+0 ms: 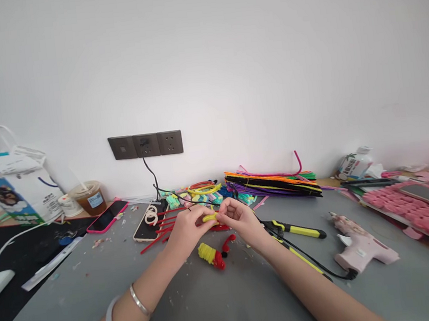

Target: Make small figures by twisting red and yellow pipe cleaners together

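My left hand (191, 228) and my right hand (240, 220) meet over the middle of the grey table. Between them is a short, bent yellow pipe cleaner (209, 216), pinched by the fingertips of both hands. Just below, a coiled yellow and red pipe-cleaner piece (210, 256) lies on the table. Beside it rests a small curved red piece with a black end (229, 245). Several loose red pipe cleaners (156, 241) stretch out to the left of my left hand, partly hidden behind it.
A pink glue gun (363, 247) and yellow-black pliers (298, 230) lie at right, the gun's cord crossing the table. Bundled coloured pipe cleaners (274, 185) sit by the wall. At left are a phone with a pink edge (107, 216), a drink cup (90, 198) and a paper bag (14, 189).
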Available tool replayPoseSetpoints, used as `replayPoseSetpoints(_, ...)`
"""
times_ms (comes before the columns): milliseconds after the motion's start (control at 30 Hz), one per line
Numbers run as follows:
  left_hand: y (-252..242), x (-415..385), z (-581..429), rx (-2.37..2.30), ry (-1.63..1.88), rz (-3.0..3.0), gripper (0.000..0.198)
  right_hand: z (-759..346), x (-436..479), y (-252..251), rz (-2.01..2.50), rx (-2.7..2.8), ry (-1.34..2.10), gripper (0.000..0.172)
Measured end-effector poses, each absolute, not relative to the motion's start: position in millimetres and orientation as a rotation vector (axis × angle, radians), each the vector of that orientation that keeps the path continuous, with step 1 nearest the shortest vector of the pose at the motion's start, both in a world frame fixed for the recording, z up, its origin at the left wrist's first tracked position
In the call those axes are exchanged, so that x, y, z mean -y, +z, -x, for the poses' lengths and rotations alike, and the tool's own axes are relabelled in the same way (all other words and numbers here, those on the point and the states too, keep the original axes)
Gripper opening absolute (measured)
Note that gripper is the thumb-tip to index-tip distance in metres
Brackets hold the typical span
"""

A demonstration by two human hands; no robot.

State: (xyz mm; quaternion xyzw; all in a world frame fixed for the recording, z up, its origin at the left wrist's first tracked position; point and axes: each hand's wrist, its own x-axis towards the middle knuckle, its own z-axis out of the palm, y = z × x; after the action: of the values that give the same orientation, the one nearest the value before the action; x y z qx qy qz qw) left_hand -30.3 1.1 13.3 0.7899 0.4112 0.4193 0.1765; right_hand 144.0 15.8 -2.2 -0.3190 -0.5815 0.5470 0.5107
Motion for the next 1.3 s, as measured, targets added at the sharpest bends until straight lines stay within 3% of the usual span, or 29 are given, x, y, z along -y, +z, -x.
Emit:
replayPoseSetpoints(567,-11,6,33,-1.283,1.309,-2.059,0.008,-148,-15,-15,0.722,1.510,1.404,0.030)
replayPoseSetpoints(767,-10,9,32,-1.247,1.284,-2.002,0.010,-159,-6,-19,0.789,1.867,0.820,0.007)
replayPoseSetpoints(867,-9,12,30,-1.231,1.267,-2.008,0.009,-164,-3,-16,0.740,1.975,0.563,0.012)
replayPoseSetpoints(1300,-9,14,26,-1.217,1.272,-1.986,0.010,-165,2,-3,0.611,2.085,0.361,0.016)
